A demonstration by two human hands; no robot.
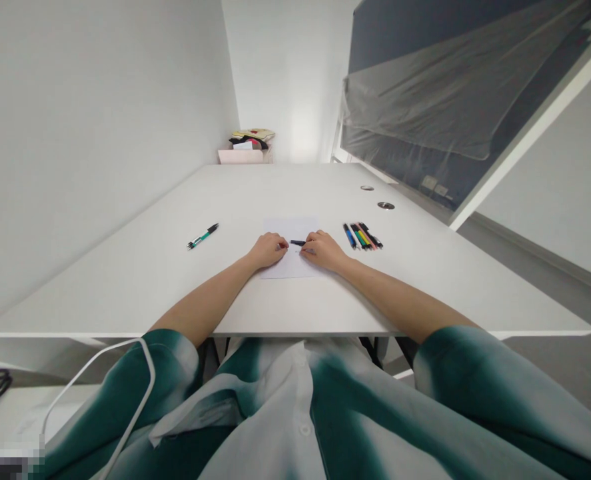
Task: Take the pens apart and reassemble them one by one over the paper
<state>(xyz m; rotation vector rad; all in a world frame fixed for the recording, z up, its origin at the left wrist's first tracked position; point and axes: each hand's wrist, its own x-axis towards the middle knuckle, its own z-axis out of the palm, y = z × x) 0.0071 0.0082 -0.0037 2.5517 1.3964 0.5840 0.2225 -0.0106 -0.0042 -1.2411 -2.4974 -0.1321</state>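
A white sheet of paper [290,267] lies on the white table in front of me. Over its left side my left hand [269,251] rests with the fingers curled and the tips pinched together; whatever they hold is too small to make out. My right hand [324,251] lies on the right side of the sheet, fingers closed. A short dark pen part [297,243] reaches out from its fingertips toward the left hand. Just below this, a tiny dark bit shows by the right thumb, too small to name. A narrow gap separates the two hands.
A green-and-black pen [203,237] lies alone to the left. Several pens in mixed colours [362,237] form a row on the right. Two round cable holes [386,206] sit farther back. A pale box [240,156] with cloth stands at the far end. A white cable loop [148,367] hangs at lower left.
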